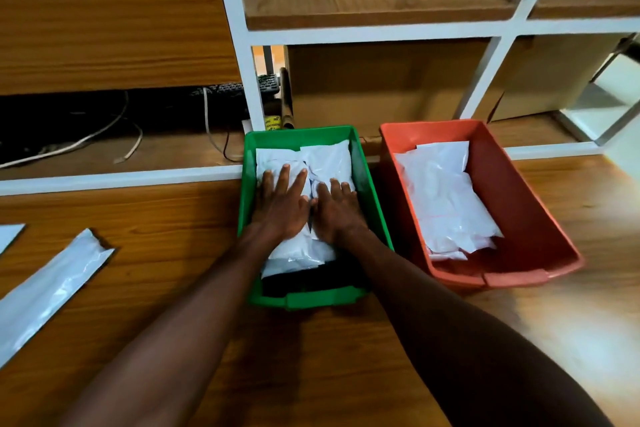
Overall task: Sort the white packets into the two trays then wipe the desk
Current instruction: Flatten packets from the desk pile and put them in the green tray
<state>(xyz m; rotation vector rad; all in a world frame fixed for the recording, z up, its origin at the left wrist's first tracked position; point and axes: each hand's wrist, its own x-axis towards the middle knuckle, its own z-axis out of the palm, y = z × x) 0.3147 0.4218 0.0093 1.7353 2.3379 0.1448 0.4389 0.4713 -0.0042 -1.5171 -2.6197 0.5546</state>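
Along the far edge of the desk [173,218], two trays are sitting side by side against the white shelf frame [121,178]: the green tray [372,191] on the left, the red tray [512,218] on the right, a narrow strip of bare wood running between them. Open desk is stretching wide on the near side and out to the left, and more is showing to the right of the red tray.

Counting now: two trays, two hands, and white packets in both. Two loose packets are lying on the left of the desk, the long packet [48,288] angled toward the near-left corner and the corner of another packet [8,234] poking in at the left edge. Stacked packets [446,198] are filling the red tray; how many, I cannot tell. The packets in the green tray [329,156] are overlapping too, at least two on top.

Both grips are released: the left hand [280,204] and the right hand [336,211] are lying flat, fingers straight and spread, pressing down side by side on the green tray's packets, thumbs nearly touching, grasping nothing.
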